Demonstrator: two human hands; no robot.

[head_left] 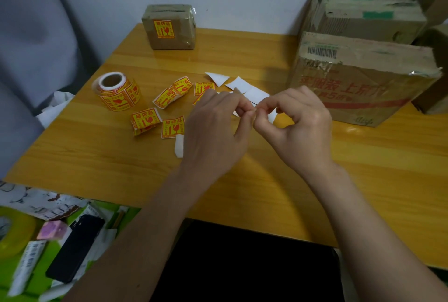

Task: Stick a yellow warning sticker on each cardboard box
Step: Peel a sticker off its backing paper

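Both hands meet above the middle of the bench [242, 192] in a narrow pinch grip: the left hand [215, 129] and the right hand [298, 127] hold between their fingertips one small sticker piece [272, 115], of which only the white backing side shows. The judgement is that the person is separating a sticker from its backing paper, and for this reason the fingertips are so close together, because the edge is thin and needs two nails to open.

Loose yellow stickers [172, 126] lie on the bench just left of the hands, near the sticker roll [116, 91], so that the next ones are easy to reach. White backing papers [244, 87] lie behind the hands, probably put aside as waste.

The small cardboard box [169, 26] at the far edge already carries a yellow sticker on its front. The large box [363, 83] at the right, just beside the right hand, shows no yellow sticker on the sides that are visible, and the other big box [366, 11] behind it shows none either. These two probably remain to be done.
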